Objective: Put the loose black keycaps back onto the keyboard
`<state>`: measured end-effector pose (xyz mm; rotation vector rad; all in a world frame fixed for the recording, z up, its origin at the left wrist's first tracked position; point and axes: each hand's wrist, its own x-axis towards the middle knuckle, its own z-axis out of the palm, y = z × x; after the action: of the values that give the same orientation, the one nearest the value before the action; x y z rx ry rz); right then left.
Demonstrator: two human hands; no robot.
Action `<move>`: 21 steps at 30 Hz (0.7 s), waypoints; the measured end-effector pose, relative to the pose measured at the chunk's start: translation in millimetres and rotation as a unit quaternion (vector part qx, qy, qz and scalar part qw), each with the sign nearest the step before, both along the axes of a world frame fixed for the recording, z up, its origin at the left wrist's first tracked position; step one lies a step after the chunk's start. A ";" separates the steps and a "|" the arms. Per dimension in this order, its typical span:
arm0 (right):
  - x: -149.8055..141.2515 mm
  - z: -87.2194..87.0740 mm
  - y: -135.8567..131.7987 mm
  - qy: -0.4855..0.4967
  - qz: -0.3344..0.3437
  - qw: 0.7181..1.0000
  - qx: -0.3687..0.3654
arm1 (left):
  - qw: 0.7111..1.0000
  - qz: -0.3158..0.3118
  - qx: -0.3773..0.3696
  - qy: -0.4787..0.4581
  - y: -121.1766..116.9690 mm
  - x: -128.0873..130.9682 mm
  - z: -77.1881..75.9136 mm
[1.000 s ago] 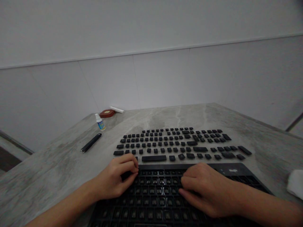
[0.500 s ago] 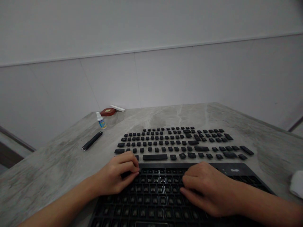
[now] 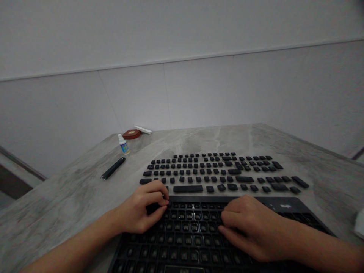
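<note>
A black keyboard base (image 3: 196,227) with its keycaps off lies at the bottom of the head view, its rows of square sockets showing. My left hand (image 3: 145,208) is over its upper left corner, thumb and forefinger tips brought together; anything between them is too small to make out. Curled over the right half of the base is my right hand (image 3: 250,227), its fingers bent in and their inner side hidden. Beyond the base, loose black keycaps (image 3: 196,172) are laid out in rows, with a long space bar (image 3: 188,189) in the nearest row.
On the left of the grey marbled table (image 3: 71,197) lie black pen-like tools (image 3: 113,168). Behind them are a small white spray bottle (image 3: 124,145), a reddish-brown case (image 3: 131,134) and a white strip (image 3: 143,129). A white object (image 3: 360,223) is cut off at the right edge.
The view has shifted slightly, so most things on the table appear a little further right. Both hands keep nearly the same pose over the keyboard base.
</note>
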<state>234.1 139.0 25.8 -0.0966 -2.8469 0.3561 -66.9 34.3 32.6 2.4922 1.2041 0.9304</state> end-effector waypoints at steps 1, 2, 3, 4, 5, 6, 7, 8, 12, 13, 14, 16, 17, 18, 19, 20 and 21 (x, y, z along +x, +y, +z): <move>0.1 -0.3 -0.1 -0.001 -0.001 1.000 0.001 | 1.000 0.000 -0.001 0.000 -0.2 -0.2 -0.3; 0.2 -0.4 -0.2 -0.001 -0.001 1.000 0.001 | 1.000 -0.001 -0.001 0.001 -0.3 -0.5 -0.7; 0.3 -0.3 -0.4 0.000 -0.001 1.000 0.002 | 1.000 -0.002 -0.002 0.001 -0.1 -0.7 -1.0; 0.3 0.0 -0.6 0.001 -0.001 1.000 0.002 | 1.000 -0.002 -0.003 0.001 0.2 -0.8 -1.2; 0.2 0.4 -0.8 0.002 -0.001 1.000 0.002 | 1.000 -0.003 -0.003 0.000 0.5 -0.9 -1.1; 0.1 0.9 -0.9 0.001 -0.001 1.000 0.002 | 1.000 -0.003 -0.003 0.000 0.9 -0.9 -0.8; -0.1 1.5 -1.0 0.000 0.000 1.000 0.001 | 1.000 -0.004 -0.003 -0.001 1.1 -0.8 -0.3; -0.3 1.9 -1.0 -0.002 0.000 1.000 -0.001 | 1.000 -0.003 -0.004 -0.001 1.1 -0.8 0.3; -0.6 2.2 -1.2 -0.009 -0.001 1.000 -0.004 | 1.000 0.001 -0.018 -0.004 -0.6 -0.5 3.0; -0.5 2.0 -1.3 -0.008 -0.001 1.000 -0.003 | 1.000 0.001 -0.020 -0.004 -1.2 -0.4 3.6; -0.4 1.8 -1.3 -0.007 -0.001 1.000 -0.002 | 1.000 0.002 -0.020 -0.004 -1.8 -0.1 4.3; -0.3 1.6 -1.3 -0.007 -0.002 1.000 0.001 | 1.000 0.002 -0.012 0.002 -2.9 0.5 6.1; -0.2 1.7 -1.3 -0.007 -0.002 1.000 0.003 | 1.000 -0.003 -0.005 0.009 -3.3 0.9 7.4; -0.2 1.8 -1.3 -0.007 -0.002 1.000 0.004 | 1.000 -0.010 0.004 0.020 -3.6 1.4 8.8; -0.2 1.8 -1.3 -0.008 -0.002 1.000 0.005 | 0.999 -0.019 0.014 0.033 -3.7 2.0 10.3; -0.2 1.8 -1.2 -0.007 -0.002 1.000 0.005 | 0.998 -0.028 0.025 0.046 -3.6 2.7 11.7; -0.3 1.7 -1.1 -0.006 -0.001 1.000 0.004 | 0.997 -0.037 0.033 0.059 -3.2 3.3 12.9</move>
<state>233.8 137.9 27.5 -0.0994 -2.8607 0.3438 -63.6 31.1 45.4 2.6583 1.1230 0.8292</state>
